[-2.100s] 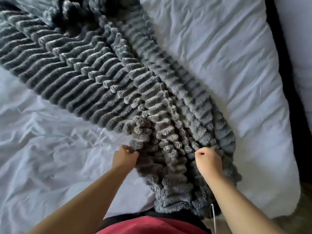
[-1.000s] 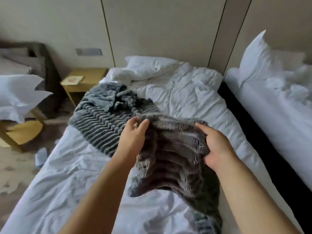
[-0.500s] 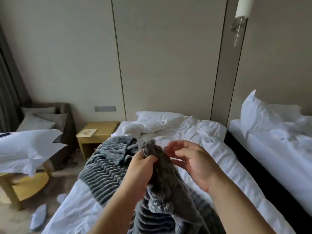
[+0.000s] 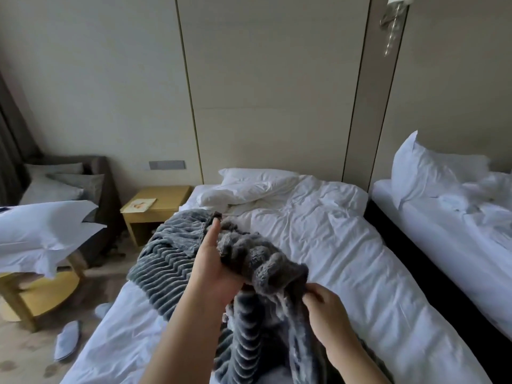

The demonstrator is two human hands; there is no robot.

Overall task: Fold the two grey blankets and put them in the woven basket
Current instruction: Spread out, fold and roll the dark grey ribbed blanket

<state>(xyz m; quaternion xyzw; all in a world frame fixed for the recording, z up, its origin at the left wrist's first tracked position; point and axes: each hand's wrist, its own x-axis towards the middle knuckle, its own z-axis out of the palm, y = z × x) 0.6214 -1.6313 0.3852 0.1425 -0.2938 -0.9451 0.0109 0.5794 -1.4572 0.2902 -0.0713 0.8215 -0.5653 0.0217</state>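
I hold a grey ribbed blanket [image 4: 266,273] up over the white bed [image 4: 346,259]. My left hand [image 4: 213,270] grips a bunched edge of it, thumb raised. My right hand [image 4: 325,311] pinches the same edge lower and to the right, and the rest of the blanket hangs down between my arms. More grey ribbed blanket [image 4: 169,259] lies heaped on the left side of the bed; I cannot tell whether it is a separate one. No woven basket is in view.
A white pillow [image 4: 249,187] lies at the head of the bed. A yellow nightstand [image 4: 155,209] stands to its left, with an armchair [image 4: 69,184] beyond. At the left stands a round table [image 4: 36,297] stacked with pillows; slippers [image 4: 66,339] lie on the floor. A second bed [image 4: 457,245] is at right.
My view rose from the bed surface to the room. I lifted the blanket end off the bed, gathered it in my left hand, and my right hand slid down and right along the edge.
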